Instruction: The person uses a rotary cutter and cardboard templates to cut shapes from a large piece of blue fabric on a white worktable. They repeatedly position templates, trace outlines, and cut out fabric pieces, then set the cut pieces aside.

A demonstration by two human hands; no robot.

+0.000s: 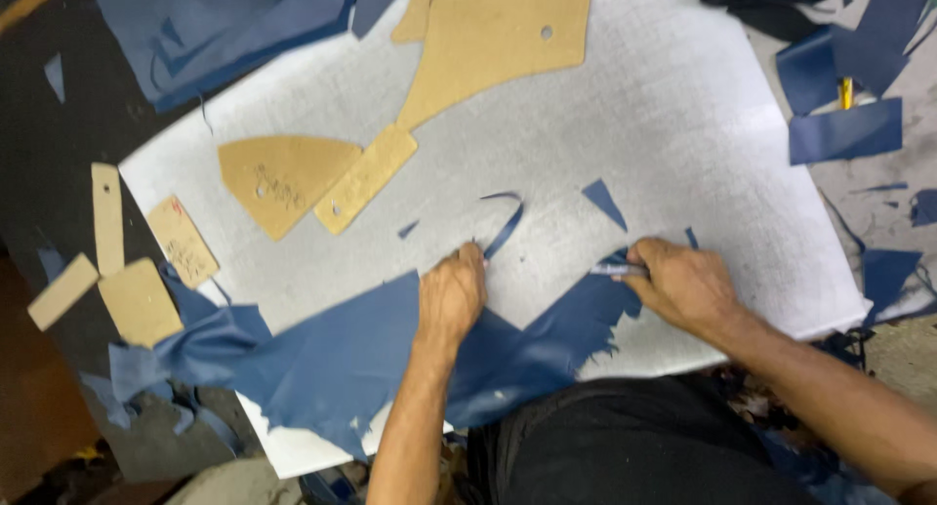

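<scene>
Head view: two bare hands on blue leather sheet [342, 354] at near edge of white cutting board [683, 105].
L hand [451, 295] flat on sheet, fingers curled at its upper edge, pinning it, not clasping. R hand [683, 285] closed round slim silver-grey tool [617, 270], tip at sheet's jagged right edge; tool type unclear, blurred. Curved blue offcut strip [508, 222] just beyond L fingertips. Tan card templates [283, 178] further up board, more off its L side. Blue scraps [844, 134] far R.
</scene>
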